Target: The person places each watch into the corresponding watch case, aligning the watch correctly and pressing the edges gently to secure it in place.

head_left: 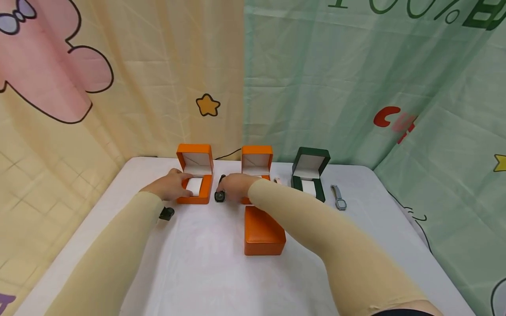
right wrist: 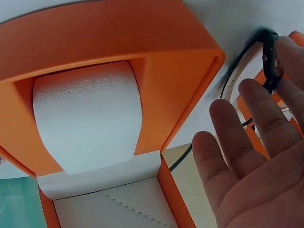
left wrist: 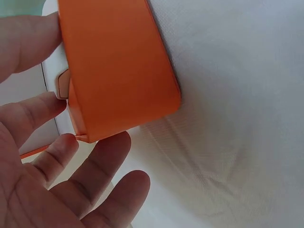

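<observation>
My left hand (head_left: 171, 184) is at the left open orange watch box (head_left: 206, 186), thumb and index finger either side of its white cushion (head_left: 194, 186). The left wrist view shows these fingers holding the box's edge and corner. Between the two orange boxes, my right hand (head_left: 237, 186) pinches a black watch (head_left: 219, 196), also a dark watch (right wrist: 270, 59) in the right wrist view, its strap curving away. Beside that hand stands the middle orange box (head_left: 257, 151), lid raised, its white cushion (right wrist: 90, 114) seated inside.
A closed orange box (head_left: 264, 232) lies nearer, under the right forearm. Farther right are an open dark green watch box (head_left: 311, 158) and a grey-blue watch (head_left: 338, 198). Something small and black (head_left: 167, 213) shows below the left wrist. Curtains hang behind the white table (head_left: 189, 272).
</observation>
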Demonstrator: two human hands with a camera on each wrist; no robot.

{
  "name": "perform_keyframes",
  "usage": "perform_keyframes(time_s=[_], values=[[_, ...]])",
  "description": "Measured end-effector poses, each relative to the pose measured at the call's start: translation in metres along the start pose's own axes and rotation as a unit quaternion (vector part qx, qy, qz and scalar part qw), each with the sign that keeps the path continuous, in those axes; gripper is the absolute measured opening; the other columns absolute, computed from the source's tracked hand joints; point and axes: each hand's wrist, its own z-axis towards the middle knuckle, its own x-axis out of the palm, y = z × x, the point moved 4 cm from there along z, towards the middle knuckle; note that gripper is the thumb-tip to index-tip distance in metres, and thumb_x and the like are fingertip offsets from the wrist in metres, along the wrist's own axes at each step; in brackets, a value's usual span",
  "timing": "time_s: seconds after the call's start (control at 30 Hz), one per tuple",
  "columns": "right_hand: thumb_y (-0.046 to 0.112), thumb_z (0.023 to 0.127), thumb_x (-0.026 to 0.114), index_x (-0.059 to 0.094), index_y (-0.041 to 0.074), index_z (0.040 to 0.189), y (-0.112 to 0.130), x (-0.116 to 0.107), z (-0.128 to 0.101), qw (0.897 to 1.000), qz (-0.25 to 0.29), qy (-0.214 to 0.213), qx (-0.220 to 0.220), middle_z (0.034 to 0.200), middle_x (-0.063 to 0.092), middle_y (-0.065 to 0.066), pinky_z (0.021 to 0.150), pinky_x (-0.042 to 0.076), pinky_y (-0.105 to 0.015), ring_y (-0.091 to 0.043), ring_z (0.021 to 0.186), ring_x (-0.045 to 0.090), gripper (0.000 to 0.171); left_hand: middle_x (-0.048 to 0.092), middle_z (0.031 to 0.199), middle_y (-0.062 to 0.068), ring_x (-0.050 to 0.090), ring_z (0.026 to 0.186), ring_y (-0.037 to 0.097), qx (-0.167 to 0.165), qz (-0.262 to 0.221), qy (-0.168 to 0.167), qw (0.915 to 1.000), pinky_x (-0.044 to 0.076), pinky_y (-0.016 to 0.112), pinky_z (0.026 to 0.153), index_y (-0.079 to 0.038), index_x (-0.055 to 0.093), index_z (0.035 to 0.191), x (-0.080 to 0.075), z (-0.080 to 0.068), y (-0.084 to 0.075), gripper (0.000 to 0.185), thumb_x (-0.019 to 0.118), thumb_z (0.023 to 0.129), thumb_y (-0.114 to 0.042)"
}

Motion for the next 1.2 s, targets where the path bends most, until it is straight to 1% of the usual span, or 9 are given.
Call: perform_keyframes(time_s=[0.1, 0.23, 0.37, 0.47, 0.67, 0.8, 0.9, 1.0, 1.2], values=[[0.019, 0.107, 0.059, 0.062, 0.025, 0.149, 0.002, 0.0, 0.004, 1.0, -0.004, -0.003, -0.005, 0.151, 0.062, 0.001, 0.125, 0.039, -0.035, -0.02, 0.141, 0.056, 0.042, 0.026, 0.158, 0.034, 0.052, 0.127, 0.046, -0.005, -0.001, 0.004, 1.0, 0.043, 0.066, 0.114, -0.009, 0.04, 0.162, 0.0, 0.002, 0.002, 0.085, 0.077, 0.095, -0.045], [0.019, 0.104, 0.065, 0.065, 0.021, 0.146, 0.003, 0.004, 0.012, 1.0, -0.014, -0.012, -0.016, 0.143, 0.067, 0.001, 0.119, 0.044, -0.032, -0.018, 0.13, 0.062, 0.042, 0.029, 0.155, 0.033, 0.052, 0.126, 0.044, -0.006, -0.004, 0.006, 1.0, 0.044, 0.065, 0.113, -0.009, 0.041, 0.162, 0.002, 0.005, 0.003, 0.086, 0.079, 0.093, -0.044], [0.02, 0.101, 0.071, 0.069, 0.019, 0.137, 0.005, 0.008, 0.019, 0.999, -0.03, -0.023, -0.028, 0.13, 0.072, 0.002, 0.108, 0.051, -0.03, -0.016, 0.112, 0.064, 0.036, 0.031, 0.151, 0.032, 0.054, 0.119, 0.04, -0.01, -0.004, 0.007, 0.9999, 0.047, 0.062, 0.11, -0.009, 0.043, 0.16, 0.004, 0.01, 0.005, 0.084, 0.08, 0.093, -0.042], [0.022, 0.1, 0.073, 0.07, 0.018, 0.132, 0.008, 0.009, 0.02, 0.999, -0.038, -0.02, -0.023, 0.123, 0.074, 0.001, 0.101, 0.053, -0.03, -0.017, 0.105, 0.063, 0.032, 0.031, 0.15, 0.032, 0.056, 0.117, 0.039, -0.012, 0.002, 0.006, 0.9999, 0.048, 0.061, 0.109, -0.008, 0.044, 0.16, 0.005, 0.012, 0.005, 0.083, 0.081, 0.093, -0.04], [0.025, 0.101, 0.072, 0.062, 0.019, 0.144, 0.017, 0.006, 0.02, 0.998, -0.062, -0.001, -0.007, 0.139, 0.068, 0.0, 0.109, 0.052, -0.031, -0.015, 0.119, 0.065, 0.044, 0.033, 0.147, 0.032, 0.056, 0.114, 0.038, -0.013, 0.003, 0.007, 0.9999, 0.05, 0.059, 0.108, -0.007, 0.044, 0.159, 0.006, 0.014, 0.004, 0.081, 0.082, 0.093, -0.036], [0.026, 0.101, 0.072, 0.062, 0.017, 0.144, 0.019, 0.006, 0.023, 0.996, -0.087, -0.004, -0.016, 0.14, 0.068, -0.001, 0.111, 0.051, -0.031, -0.016, 0.123, 0.065, 0.045, 0.035, 0.143, 0.029, 0.056, 0.11, 0.038, -0.025, -0.006, 0.014, 0.9996, 0.052, 0.057, 0.104, -0.01, 0.047, 0.158, 0.006, 0.015, 0.003, 0.08, 0.084, 0.091, -0.034], [0.026, 0.1, 0.074, 0.064, 0.018, 0.141, 0.018, 0.006, 0.027, 0.995, -0.095, -0.011, -0.021, 0.137, 0.068, 0.0, 0.111, 0.052, -0.029, -0.017, 0.121, 0.065, 0.043, 0.039, 0.137, 0.026, 0.057, 0.107, 0.036, -0.029, -0.01, 0.01, 0.9995, 0.054, 0.054, 0.1, -0.011, 0.051, 0.156, 0.005, 0.015, 0.002, 0.079, 0.086, 0.089, -0.035], [0.024, 0.098, 0.077, 0.066, 0.018, 0.138, 0.015, 0.006, 0.03, 0.995, -0.092, -0.022, -0.028, 0.133, 0.069, -0.001, 0.11, 0.051, -0.029, -0.017, 0.119, 0.065, 0.042, 0.042, 0.133, 0.026, 0.059, 0.103, 0.035, -0.019, -0.001, -0.001, 0.9998, 0.054, 0.053, 0.099, -0.01, 0.054, 0.154, 0.003, 0.015, 0.001, 0.078, 0.087, 0.087, -0.036], [0.02, 0.097, 0.078, 0.068, 0.018, 0.136, 0.008, 0.008, 0.035, 0.997, -0.061, -0.036, -0.034, 0.128, 0.071, -0.001, 0.112, 0.051, -0.031, -0.017, 0.111, 0.063, 0.04, 0.044, 0.136, 0.026, 0.059, 0.101, 0.034, -0.005, 0.014, -0.016, 0.9998, 0.054, 0.053, 0.101, -0.01, 0.057, 0.152, 0.001, 0.016, 0.0, 0.077, 0.088, 0.086, -0.037]])
